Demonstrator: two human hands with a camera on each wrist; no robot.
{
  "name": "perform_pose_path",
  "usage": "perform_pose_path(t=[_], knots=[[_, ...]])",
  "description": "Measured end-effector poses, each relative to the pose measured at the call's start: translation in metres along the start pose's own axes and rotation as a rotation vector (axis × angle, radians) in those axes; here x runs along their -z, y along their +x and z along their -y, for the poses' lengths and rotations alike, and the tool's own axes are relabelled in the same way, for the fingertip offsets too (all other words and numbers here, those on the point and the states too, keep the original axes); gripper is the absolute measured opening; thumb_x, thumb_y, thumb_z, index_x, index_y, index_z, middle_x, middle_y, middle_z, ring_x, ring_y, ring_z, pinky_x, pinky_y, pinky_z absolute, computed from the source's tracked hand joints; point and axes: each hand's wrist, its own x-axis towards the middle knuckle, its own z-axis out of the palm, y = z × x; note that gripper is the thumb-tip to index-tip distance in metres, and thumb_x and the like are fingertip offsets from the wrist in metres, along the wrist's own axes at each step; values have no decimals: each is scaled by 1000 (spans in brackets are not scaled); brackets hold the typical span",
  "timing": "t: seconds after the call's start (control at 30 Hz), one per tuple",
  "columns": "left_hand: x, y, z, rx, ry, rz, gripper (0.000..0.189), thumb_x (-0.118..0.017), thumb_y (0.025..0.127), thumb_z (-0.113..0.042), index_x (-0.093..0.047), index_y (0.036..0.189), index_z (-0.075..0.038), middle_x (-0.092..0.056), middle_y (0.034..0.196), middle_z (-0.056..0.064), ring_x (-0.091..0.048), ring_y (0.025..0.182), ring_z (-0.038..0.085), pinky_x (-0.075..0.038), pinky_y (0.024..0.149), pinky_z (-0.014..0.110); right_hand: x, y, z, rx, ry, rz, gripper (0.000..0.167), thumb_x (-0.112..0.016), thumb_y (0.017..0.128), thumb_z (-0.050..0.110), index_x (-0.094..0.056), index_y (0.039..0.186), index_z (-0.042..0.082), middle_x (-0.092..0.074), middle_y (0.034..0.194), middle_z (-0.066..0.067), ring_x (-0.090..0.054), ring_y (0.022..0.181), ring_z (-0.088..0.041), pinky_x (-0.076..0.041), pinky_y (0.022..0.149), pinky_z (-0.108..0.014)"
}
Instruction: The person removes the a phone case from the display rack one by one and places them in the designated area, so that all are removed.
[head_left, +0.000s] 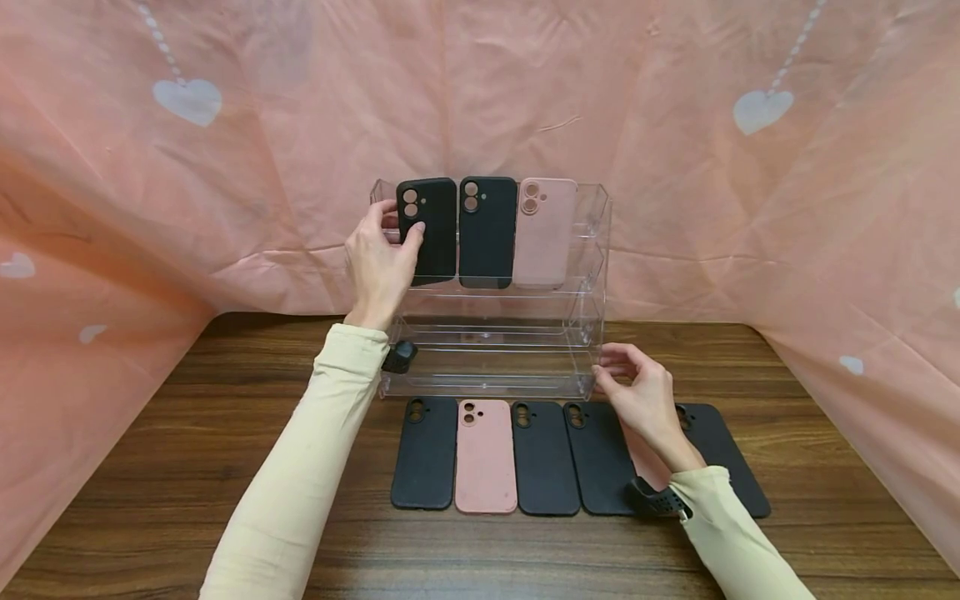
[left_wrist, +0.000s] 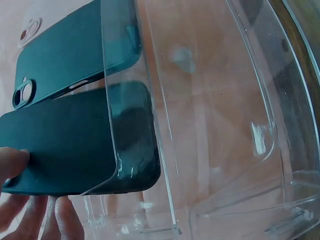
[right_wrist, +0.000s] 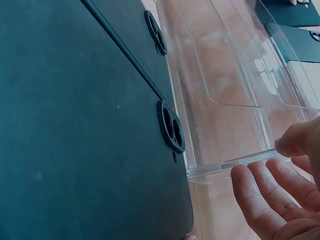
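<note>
Head: left hand (head_left: pixel 378 267) pinches a held black case (head_left: pixel 438 246) at left end of the clear stand's (head_left: pixel 486 385) top tier; thumb on its back, fingers partly hidden behind. Middle black case (head_left: pixel 487 242) and upper pink case (head_left: pixel 546 237) to its right. Right hand (head_left: pixel 643 398) pinches stand's lower right side. More phone cases (head_left: pixel 486 462) lie in a row on wooden table (head_left: pixel 172 442); one pink, second from right, mostly hidden under right hand and wrist. Cloth (head_left: pixel 495 83) has printed white hearts.

Left wrist: held case's lower end behind clear lip; hand cut off at left edge.

Right wrist: thumb and fingers grip clear edge, hand cropped right; black cases at left run out of frame.
</note>
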Motion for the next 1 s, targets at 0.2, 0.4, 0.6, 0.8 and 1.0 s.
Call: perform_pose_path(t=[0.2,0.4,0.6,0.8,1.0], knots=[[6,-3,3,-54,-152,41,33,-73,94,-17,-69,124,-4,-74,108,17,-75,93,27,-64,86,36,0,0,-1,7,14,-4,25,-75,88,1,-72,113,2,-77,100,-18,-60,78,17,-50,69,-3],[11,-3,-3,-136,-327,14,33,-75,93,-11,-68,124,-4,-74,106,17,-73,87,19,-62,81,24,0,0,0,5,33,-1,26,-75,88,0,-71,113,1,-76,101,-18,-60,78,17,-51,70,-3],[16,-7,-13,-166,-473,10,47,-77,89,-6,-59,133,-8,-72,96,20,-69,81,8,-60,81,20,0,0,1,6,43,-5,25,-75,88,0,-71,113,1,-76,102,-19,-60,78,16,-51,66,-4],[27,-20,-12,-175,-493,75,50,-78,87,-1,-59,133,-6,-71,98,21,-69,78,7,-60,77,20,1,1,1,-13,49,9,25,-75,89,1,-71,114,2,-76,102,-19,-61,78,15,-53,64,-7],[37,-33,-2,-95,-531,170,52,-77,86,2,-58,134,-6,-72,92,8,-70,73,7,-59,71,18,0,0,1,-32,52,24,26,-74,90,2,-71,116,2,-76,103,-19,-62,79,14,-55,63,-8]])
